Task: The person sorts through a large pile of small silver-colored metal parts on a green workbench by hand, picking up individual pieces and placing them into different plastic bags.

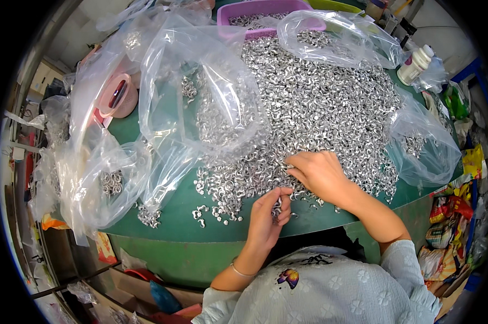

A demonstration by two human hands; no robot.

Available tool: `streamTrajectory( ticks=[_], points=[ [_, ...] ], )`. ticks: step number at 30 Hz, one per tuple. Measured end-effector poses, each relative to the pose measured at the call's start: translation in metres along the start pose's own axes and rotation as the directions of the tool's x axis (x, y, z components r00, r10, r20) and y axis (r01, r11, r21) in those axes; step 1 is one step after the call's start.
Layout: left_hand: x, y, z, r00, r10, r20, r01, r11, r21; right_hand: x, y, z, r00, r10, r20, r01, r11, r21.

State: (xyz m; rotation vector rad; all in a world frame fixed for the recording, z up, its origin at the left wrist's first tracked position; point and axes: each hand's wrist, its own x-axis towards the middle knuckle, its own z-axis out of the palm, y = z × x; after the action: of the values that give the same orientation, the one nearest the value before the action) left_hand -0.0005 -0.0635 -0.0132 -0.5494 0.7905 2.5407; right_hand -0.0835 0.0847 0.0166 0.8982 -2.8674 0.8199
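A broad heap of small shiny silver metal pieces [319, 102], many of them curved like hooks, covers much of the green table [174, 221]. At the heap's near edge my left hand [268, 210] is curled closed around several of these metal pieces, a few of which show between the fingers. Just right of it and slightly farther in, my right hand [318, 174] reaches onto the heap. Its fingers are bent together with the tips down among the pieces; whether a piece is pinched there is hidden.
Clear plastic bags [168, 102] with metal pieces lie at left; another bag [425, 143] sits at right. A purple basket [225, 24] with pieces stands at the back. A pink cup [126, 105] is at left, a white bottle [414, 66] at far right. Colourful packages [444, 232] pile beside the table.
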Motion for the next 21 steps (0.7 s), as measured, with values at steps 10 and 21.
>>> streamTrajectory(
  ticks=[10, 21],
  points=[
    [-0.003, 0.001, -0.003, 1.000, -0.003, 0.001, 0.003, 1.000, -0.007, -0.015, 0.019, -0.014, 0.897, 0.443, 0.016, -0.321, 0.624, 0.712],
    [-0.002, 0.002, -0.007, 0.998, -0.048, -0.028, 0.044, 0.992, -0.122, -0.098, 0.044, -0.099, 0.784, 0.621, 0.004, -0.087, 0.103, 0.991]
  ],
)
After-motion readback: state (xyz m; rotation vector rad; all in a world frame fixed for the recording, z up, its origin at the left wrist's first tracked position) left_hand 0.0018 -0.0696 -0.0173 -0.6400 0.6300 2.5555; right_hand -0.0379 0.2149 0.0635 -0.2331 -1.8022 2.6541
